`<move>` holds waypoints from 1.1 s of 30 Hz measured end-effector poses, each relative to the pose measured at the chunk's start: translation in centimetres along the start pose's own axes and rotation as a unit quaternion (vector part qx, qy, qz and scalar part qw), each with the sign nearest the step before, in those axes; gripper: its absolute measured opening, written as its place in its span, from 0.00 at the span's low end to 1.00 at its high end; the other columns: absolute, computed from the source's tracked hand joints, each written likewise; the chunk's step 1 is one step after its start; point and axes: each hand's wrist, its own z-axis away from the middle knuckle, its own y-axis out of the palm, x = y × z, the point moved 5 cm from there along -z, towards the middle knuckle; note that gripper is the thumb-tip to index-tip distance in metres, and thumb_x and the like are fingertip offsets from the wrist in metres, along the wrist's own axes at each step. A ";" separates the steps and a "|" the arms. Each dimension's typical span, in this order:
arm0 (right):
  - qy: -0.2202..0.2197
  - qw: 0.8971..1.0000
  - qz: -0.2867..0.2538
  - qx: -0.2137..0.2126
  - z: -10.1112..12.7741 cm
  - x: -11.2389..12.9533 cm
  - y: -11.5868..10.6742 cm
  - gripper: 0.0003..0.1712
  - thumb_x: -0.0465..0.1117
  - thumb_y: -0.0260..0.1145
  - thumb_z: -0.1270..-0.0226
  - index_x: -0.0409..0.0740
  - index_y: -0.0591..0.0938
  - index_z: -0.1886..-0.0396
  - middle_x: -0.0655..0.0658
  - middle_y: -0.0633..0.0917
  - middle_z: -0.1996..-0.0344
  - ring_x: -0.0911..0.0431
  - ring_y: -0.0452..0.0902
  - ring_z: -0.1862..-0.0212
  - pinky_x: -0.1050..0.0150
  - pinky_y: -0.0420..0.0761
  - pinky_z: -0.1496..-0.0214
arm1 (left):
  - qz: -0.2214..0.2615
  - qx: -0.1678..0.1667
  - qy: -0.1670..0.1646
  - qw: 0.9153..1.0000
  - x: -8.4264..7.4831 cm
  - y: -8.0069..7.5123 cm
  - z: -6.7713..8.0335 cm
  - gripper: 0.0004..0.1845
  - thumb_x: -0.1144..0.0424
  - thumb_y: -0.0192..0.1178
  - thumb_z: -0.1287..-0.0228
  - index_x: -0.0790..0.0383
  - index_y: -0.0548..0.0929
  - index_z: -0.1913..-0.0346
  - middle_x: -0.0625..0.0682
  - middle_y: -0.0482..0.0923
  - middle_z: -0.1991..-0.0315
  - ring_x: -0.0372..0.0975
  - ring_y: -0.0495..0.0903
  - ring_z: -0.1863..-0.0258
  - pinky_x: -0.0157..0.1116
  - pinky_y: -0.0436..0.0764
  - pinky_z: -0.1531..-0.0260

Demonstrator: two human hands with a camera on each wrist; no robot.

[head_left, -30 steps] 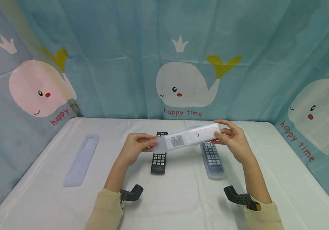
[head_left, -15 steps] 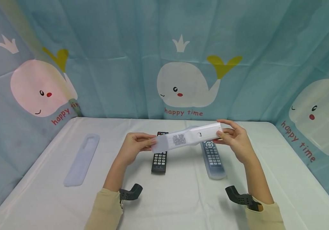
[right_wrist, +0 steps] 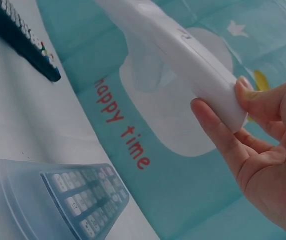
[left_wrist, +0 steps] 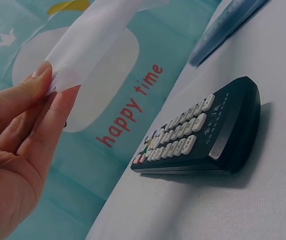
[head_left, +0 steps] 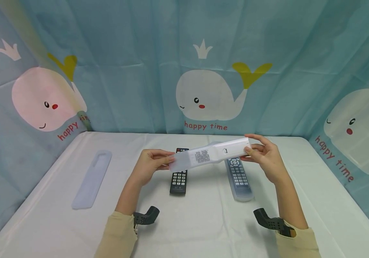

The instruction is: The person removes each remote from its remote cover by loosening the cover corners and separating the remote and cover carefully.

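A white remote control point(head_left: 234, 148), back side facing me, is held above the table with its left part inside a translucent sleeve point(head_left: 181, 161). My right hand point(head_left: 265, 157) pinches the remote's bare right end between thumb and fingers. At the other end, my left hand point(head_left: 150, 165) pinches the sleeve's closed-looking tip, which hangs flat past the remote. A printed square code shows through the sleeve. In the right wrist view the white remote point(right_wrist: 197, 65) slants up out of the sleeve, thumb on one face and fingers on the other.
Beneath the held remote lies a black remote point(head_left: 178, 182), partly covered in the head view. To its right is a dark remote point(head_left: 240, 181) in a translucent cover. Another flat translucent sleeve point(head_left: 92, 181) lies at left on the white table point(head_left: 197, 229). A whale-print curtain point(head_left: 132, 89) stands behind.
My right hand and the white remote have shifted slightly right. The left hand has moved a little left, and more of the flat sleeve tip shows past the remote.
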 end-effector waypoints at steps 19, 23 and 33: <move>0.002 1.000 -0.006 -0.013 0.1 -0.2 -0.7 0.28 0.33 0.66 0.22 0.30 0.71 0.28 0.63 0.89 0.60 0.64 0.90 0.59 0.66 0.90 0.56 | -0.009 0.003 0.006 1.000 -0.3 -0.9 0.3 0.16 0.76 0.68 0.32 0.81 0.85 0.44 0.57 0.89 0.54 0.35 0.87 0.64 0.31 0.89 0.62; 0.005 1.000 -0.012 -0.015 0.1 -0.3 -0.9 0.29 0.32 0.65 0.22 0.29 0.69 0.27 0.63 0.89 0.60 0.63 0.90 0.61 0.66 0.90 0.56 | -0.013 -0.001 0.007 1.000 -0.3 -1.2 0.4 0.16 0.76 0.67 0.32 0.81 0.84 0.44 0.56 0.89 0.55 0.35 0.87 0.65 0.31 0.89 0.62; 0.004 1.000 -0.011 -0.015 0.1 -0.2 -1.1 0.30 0.31 0.64 0.22 0.28 0.68 0.26 0.63 0.89 0.60 0.63 0.90 0.62 0.68 0.89 0.56 | -0.018 -0.001 0.008 1.000 -0.4 -1.4 0.3 0.15 0.76 0.68 0.32 0.81 0.85 0.45 0.55 0.89 0.57 0.35 0.88 0.65 0.31 0.89 0.62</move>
